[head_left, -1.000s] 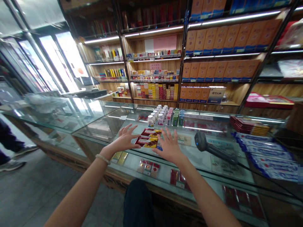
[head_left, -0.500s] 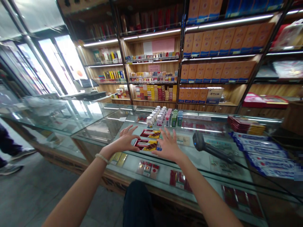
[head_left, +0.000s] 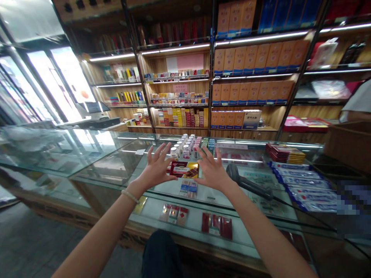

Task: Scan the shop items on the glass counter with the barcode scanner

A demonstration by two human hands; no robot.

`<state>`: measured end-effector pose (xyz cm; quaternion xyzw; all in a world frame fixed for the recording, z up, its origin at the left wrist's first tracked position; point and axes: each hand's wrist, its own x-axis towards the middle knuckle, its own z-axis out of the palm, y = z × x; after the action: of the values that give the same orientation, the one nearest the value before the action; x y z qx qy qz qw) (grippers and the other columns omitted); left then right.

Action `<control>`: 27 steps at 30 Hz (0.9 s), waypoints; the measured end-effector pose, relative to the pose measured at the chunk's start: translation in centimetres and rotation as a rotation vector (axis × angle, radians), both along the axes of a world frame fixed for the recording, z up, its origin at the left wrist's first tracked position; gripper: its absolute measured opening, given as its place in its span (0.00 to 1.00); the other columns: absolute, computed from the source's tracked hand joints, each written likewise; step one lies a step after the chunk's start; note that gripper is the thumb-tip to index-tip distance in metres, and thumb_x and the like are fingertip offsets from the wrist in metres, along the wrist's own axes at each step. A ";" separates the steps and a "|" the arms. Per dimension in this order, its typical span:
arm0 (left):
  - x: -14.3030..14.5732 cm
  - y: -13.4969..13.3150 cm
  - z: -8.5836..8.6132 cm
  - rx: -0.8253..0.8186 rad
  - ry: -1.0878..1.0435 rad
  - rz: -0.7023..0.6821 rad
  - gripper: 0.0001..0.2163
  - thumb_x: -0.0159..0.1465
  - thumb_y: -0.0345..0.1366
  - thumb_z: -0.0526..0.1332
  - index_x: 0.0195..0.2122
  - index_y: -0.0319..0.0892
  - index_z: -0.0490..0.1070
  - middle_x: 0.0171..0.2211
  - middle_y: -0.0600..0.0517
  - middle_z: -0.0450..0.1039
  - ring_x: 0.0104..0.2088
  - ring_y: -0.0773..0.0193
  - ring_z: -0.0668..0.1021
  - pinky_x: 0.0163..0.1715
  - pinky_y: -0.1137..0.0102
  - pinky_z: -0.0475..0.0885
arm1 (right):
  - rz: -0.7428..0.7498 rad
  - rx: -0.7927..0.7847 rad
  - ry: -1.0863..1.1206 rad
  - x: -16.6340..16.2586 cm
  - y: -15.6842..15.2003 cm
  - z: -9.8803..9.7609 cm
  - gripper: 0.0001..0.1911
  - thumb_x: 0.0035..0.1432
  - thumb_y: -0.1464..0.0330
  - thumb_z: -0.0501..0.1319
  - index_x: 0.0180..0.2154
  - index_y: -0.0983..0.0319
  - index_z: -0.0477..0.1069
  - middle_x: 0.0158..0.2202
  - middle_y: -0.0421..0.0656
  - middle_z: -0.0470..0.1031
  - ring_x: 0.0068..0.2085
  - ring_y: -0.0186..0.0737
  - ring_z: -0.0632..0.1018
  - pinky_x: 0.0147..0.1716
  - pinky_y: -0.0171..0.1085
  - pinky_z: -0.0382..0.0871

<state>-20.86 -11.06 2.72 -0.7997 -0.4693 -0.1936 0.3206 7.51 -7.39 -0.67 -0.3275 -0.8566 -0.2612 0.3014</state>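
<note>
A red and yellow chocolate pack [head_left: 184,170] lies flat on the glass counter between my hands, a chocolate bar pictured on its wrapper. My left hand [head_left: 156,166] is at its left end, fingers stretched up and thumb pointing inward. At the right end is my right hand [head_left: 212,170], its fingers spread too. Both hands are open around the pack; whether their edges touch it is hard to tell. Behind it, a second red edge peeks out at the left, mostly hidden. Small white-capped bottles [head_left: 179,148] stand in rows beyond my fingertips.
Right of my right hand lies a black handheld scanner [head_left: 249,183] with its cable. Further right are a stack of red packs [head_left: 285,154], blue-white packets [head_left: 304,187] and a brown box [head_left: 348,143]. Cigarette packs [head_left: 217,225] show under the glass. A person's white sleeve [head_left: 359,101] appears at right.
The nearer chocolate pack has moved away from me, over or against the farther one, uncovering blue packs under the glass. My fingers spread wider, and my view has turned slightly right.
</note>
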 end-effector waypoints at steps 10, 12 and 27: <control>7.0 4.1 1.7 0.094 -0.064 -0.064 0.28 0.55 0.57 0.70 0.51 0.46 0.74 0.75 0.39 0.48 0.73 0.38 0.53 0.70 0.42 0.32 | -0.114 0.094 0.031 6.8 1.9 2.4 0.29 0.57 0.50 0.66 0.52 0.63 0.74 0.75 0.53 0.49 0.74 0.58 0.47 0.69 0.63 0.15; 8.2 4.8 2.1 0.046 -0.096 -0.083 0.29 0.54 0.57 0.71 0.51 0.46 0.74 0.75 0.40 0.46 0.73 0.37 0.52 0.70 0.41 0.31 | -0.139 0.056 0.022 8.0 2.0 2.7 0.29 0.57 0.50 0.65 0.53 0.62 0.74 0.75 0.52 0.48 0.74 0.59 0.47 0.69 0.63 0.15; 17.2 11.4 3.0 0.058 -0.140 -0.171 0.29 0.53 0.52 0.74 0.52 0.44 0.74 0.75 0.36 0.46 0.74 0.38 0.52 0.70 0.38 0.36 | -0.339 0.088 0.092 15.9 5.9 2.8 0.31 0.59 0.49 0.63 0.57 0.61 0.72 0.74 0.53 0.52 0.74 0.59 0.47 0.69 0.66 0.21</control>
<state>-3.63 0.37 5.70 -0.8117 -0.4149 -0.2893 0.2921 23.40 -1.52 2.18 -0.4650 -0.7622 -0.3304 0.3060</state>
